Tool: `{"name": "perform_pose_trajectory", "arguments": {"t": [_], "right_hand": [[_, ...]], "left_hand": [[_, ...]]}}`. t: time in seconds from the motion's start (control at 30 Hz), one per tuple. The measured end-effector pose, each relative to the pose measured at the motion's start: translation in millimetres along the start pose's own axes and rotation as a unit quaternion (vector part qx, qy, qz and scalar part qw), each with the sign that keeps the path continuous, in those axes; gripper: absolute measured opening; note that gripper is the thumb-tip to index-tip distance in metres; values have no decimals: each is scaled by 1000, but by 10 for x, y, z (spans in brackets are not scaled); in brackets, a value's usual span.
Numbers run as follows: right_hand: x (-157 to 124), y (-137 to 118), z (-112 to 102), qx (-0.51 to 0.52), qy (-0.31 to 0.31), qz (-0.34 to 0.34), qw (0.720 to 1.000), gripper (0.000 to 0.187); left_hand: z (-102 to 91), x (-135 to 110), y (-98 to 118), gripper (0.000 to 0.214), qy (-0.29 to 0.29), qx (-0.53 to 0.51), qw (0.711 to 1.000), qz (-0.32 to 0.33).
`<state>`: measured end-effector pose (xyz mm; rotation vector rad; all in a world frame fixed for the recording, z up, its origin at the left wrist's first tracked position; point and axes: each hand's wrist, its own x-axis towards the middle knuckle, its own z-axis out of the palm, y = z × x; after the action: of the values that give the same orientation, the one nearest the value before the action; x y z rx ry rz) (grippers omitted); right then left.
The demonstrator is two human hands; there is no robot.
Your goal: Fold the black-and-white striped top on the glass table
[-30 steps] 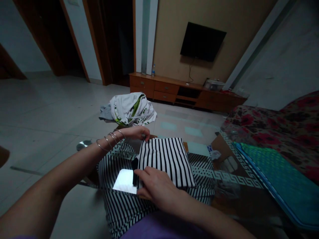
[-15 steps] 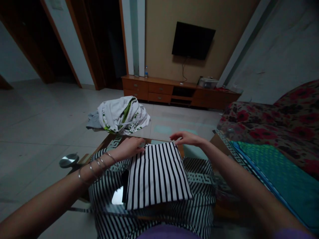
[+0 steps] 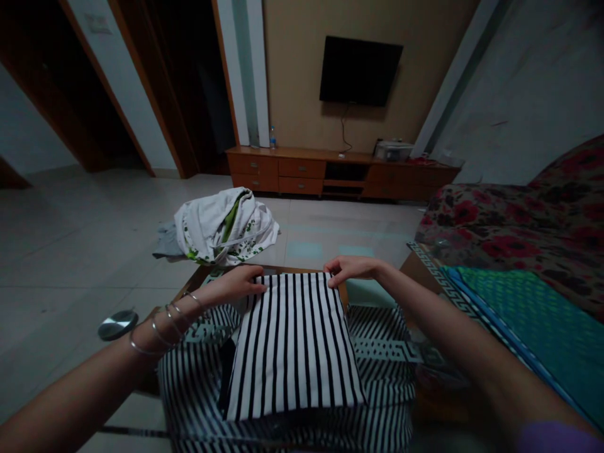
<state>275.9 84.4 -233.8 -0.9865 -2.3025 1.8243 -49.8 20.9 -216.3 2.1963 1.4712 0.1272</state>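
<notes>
**Left hand and right hand at the top edge of a folded black-and-white striped cotton cloth**

Left of the left hand, a round chrome disc sits low on the pale floor tiles. Thin silver bangles circle that wrist. The left hand lies flat and relaxed on the cloth's top edge, fingers extended, not clenched. Beyond both hands, a crumpled white garment with green print lies on the floor. The cloth sits just below the hands, on a glass-topped table with a grey key-pattern border. Larger striped fabric shows on either side of it. The right hand's fingers curl at the cloth's top right corner; whether they pinch it, I cannot tell. Right of that hand lie a teal quilted cloth and a red-flowered sofa.
</notes>
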Motion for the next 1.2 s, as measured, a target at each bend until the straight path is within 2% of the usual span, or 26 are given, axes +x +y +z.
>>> {"name": "perform_pose_trajectory", "arguments": {"t": [0.1, 0.2, 0.27, 0.3, 0.33, 0.4, 0.43, 0.47, 0.53, 0.57, 0.67, 0.73, 0.8, 0.87, 1.0, 1.1, 1.2], "right_hand": [[8, 75, 23, 5, 19, -23, 1000, 30], [23, 124, 70, -43, 39, -40, 997, 23], [-7, 88, 128, -109, 80, -25, 991, 20], [-38, 42, 174, -160, 121, -11, 980, 19], [-74, -19, 234, -219, 177, 2, 960, 20], [-136, -163, 402, -335, 295, -3, 895, 24], [-147, -230, 504, -377, 335, -28, 863, 27], [-139, -281, 613, -405, 350, -65, 842, 30], [-73, -311, 824, -430, 337, -130, 827, 34], [-25, -286, 914, -438, 317, -149, 828, 34], [110, -118, 1097, -447, 269, -153, 839, 34], [164, -11, 1141, -435, 268, -145, 847, 33], [190, 37, 1129, -416, 281, -135, 854, 33], [198, 22, 1069, -403, 289, -105, 862, 34], [222, -110, 852, -388, 304, 47, 869, 44], [252, -214, 671, -388, 228, 126, 884, 48], [246, -287, 522, -393, 125, 110, 904, 47]], "left_hand": [[37, 60, -65, 21, 1, 21, 1000, -8], [80, 108, -131, 21, 4, 36, 999, -14], [96, 96, -80, 25, 21, 60, 998, -24], [107, 71, -12, 29, 49, 88, 995, -27], [127, 33, 81, 34, 93, 123, 988, -26], [218, -76, 306, 44, 204, 196, 959, -2], [297, -140, 416, 48, 244, 214, 946, 23], [401, -204, 511, 51, 260, 220, 939, 53], [666, -320, 633, 58, 244, 220, 938, 114], [811, -367, 660, 61, 214, 222, 940, 144], [1173, -482, 652, 70, 70, 227, 942, 239], [1277, -554, 635, 78, -11, 214, 933, 290], [1268, -630, 652, 81, -36, 197, 927, 317], [1201, -699, 704, 78, -25, 188, 927, 324], [1079, -784, 816, 74, -8, 180, 926, 331], [1034, -816, 860, 73, -15, 182, 922, 341], [986, -846, 882, 73, -26, 188, 917, 350]]}}
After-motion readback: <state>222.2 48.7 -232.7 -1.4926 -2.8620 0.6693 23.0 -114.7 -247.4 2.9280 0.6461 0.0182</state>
